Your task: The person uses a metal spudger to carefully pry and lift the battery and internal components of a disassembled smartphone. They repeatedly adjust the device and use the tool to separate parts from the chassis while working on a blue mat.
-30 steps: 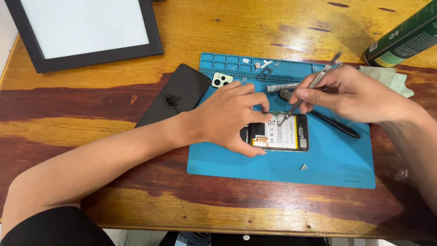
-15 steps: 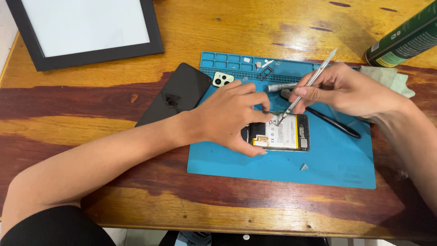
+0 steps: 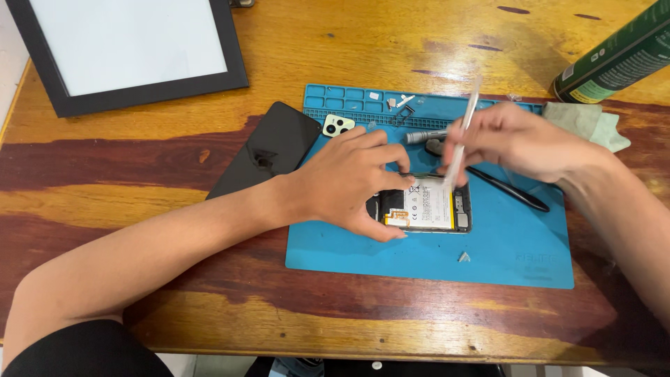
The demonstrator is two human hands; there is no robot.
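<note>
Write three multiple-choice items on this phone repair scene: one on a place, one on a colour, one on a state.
1. Where does the opened phone with its white battery lie?
A. on the blue silicone work mat
B. on the bare wooden table
C. on the black-framed white board

2. What colour is the cylindrical spray can at the top right?
A. red
B. dark green
C. yellow

3. What is the right hand doing?
A. resting flat and empty
B. gripping the can
C. holding thin metal tweezers in its fingers over the phone

Answers: 1 A, the mat shows all around the phone, which the left hand steadies. 2 B, its body is dark green. 3 C, the tweezers point down at the phone's top edge.
</note>
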